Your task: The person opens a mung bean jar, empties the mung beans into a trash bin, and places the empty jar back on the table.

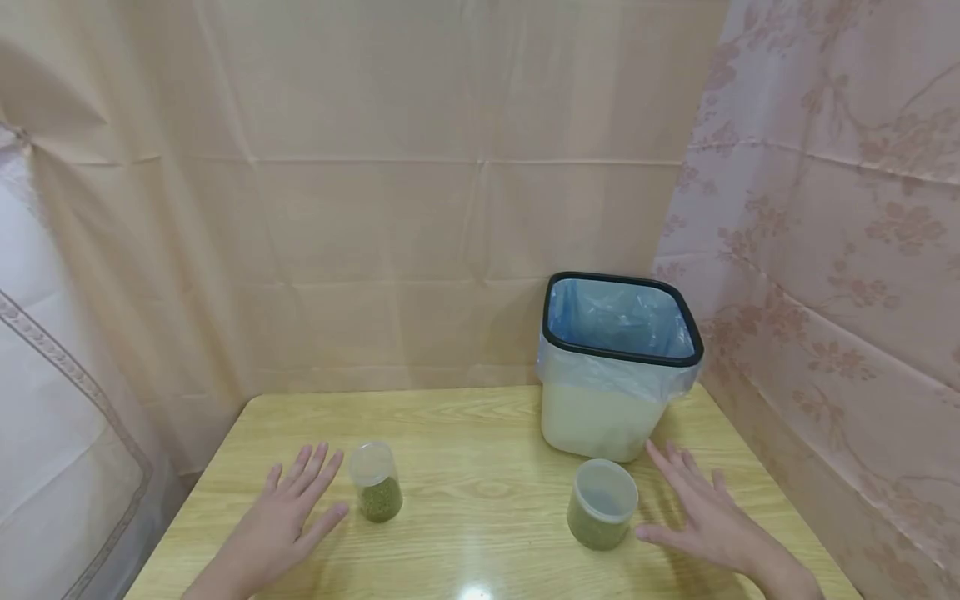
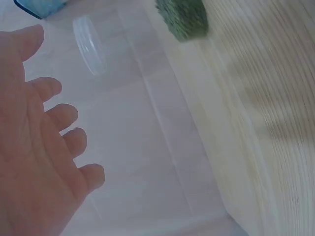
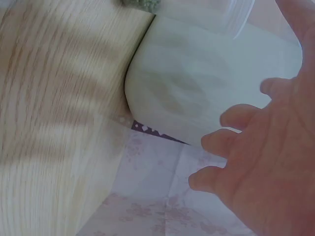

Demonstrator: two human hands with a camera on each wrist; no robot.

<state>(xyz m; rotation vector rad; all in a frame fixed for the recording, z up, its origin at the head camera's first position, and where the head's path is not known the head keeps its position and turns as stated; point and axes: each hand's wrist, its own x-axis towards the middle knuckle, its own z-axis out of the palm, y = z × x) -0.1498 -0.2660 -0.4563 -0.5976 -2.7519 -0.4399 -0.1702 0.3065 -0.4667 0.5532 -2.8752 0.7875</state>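
My left hand (image 1: 277, 529) is spread, palm down, just left of a narrow clear plastic jar (image 1: 379, 498). Green granules fill the lower part of that jar, which stands upright. At the right, my right hand (image 1: 705, 521) has its fingers spread, with the thumb close beside a wider translucent jar (image 1: 598, 532) that also has green contents low inside. Neither hand grips anything. The left wrist view shows loosely bent fingers (image 2: 64, 117) apart from the jar's rim (image 2: 90, 45). From the right wrist, the wider jar's green contents (image 3: 143, 5) appear at the top edge.
A cream trash bin (image 1: 600, 417) with a black rim and bluish liner stands at the back right, behind the wider jar and close to the right fingertips. The wood-grain table (image 1: 472, 475) meets a beige curtain (image 1: 375, 250) behind and a floral cloth (image 1: 847, 292) at right.
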